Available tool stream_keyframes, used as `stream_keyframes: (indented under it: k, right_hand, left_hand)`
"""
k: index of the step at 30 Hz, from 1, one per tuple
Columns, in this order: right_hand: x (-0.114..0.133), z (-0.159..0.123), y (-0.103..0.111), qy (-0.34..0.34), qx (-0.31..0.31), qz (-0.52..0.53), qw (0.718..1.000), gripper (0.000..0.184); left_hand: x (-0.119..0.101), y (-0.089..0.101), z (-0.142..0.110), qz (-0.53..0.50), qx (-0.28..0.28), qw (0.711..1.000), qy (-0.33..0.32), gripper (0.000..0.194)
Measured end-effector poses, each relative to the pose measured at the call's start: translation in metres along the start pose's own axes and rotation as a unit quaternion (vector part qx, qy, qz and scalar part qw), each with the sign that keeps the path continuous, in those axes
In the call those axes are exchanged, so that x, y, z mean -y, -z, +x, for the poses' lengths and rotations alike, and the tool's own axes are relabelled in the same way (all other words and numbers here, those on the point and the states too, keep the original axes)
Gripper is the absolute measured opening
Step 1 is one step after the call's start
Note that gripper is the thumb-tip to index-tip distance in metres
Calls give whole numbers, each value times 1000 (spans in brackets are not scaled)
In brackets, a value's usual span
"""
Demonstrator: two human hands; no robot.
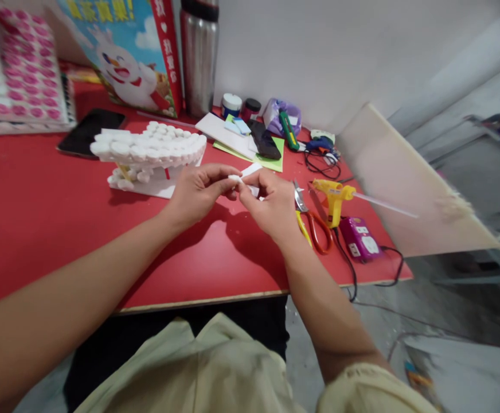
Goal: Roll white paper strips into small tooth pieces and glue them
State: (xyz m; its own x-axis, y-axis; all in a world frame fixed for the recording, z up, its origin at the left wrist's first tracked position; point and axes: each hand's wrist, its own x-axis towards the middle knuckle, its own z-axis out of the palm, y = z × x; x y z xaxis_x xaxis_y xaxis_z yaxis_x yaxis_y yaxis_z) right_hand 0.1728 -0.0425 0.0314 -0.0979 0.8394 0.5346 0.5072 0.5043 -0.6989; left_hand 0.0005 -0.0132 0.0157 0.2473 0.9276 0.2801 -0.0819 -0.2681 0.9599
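Above the red table, my left hand and my right hand meet, both pinching a small white piece. It looks soft, like paper or foam, but its exact kind is not clear. A white strip sticks up behind my right fingers; whether it belongs to the same piece I cannot tell. Left of my hands stands a white model built of rounded white pieces on a flat white base, with a red post and a yellowish one beneath its upper part. Pliers with red and yellow handles lie just right of my right hand.
A yellow glue gun holding a clear stick stands beside a purple power outlet with trailing cords. Behind are a green cutter, jars, papers, a steel bottle, a picture box and a black phone.
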Motion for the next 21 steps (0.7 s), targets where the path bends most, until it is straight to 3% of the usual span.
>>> stream_keyframes:
  k: [8,21]
  right_hand:
    - [1,0,7,58,35,-42,997,11]
    - [-5,3,12,18,79,19,997,9]
  left_hand:
    - [-4,1,-2,8,-24,999,-20,16]
    - [-2,1,-2,60,-8,995,-79,16]
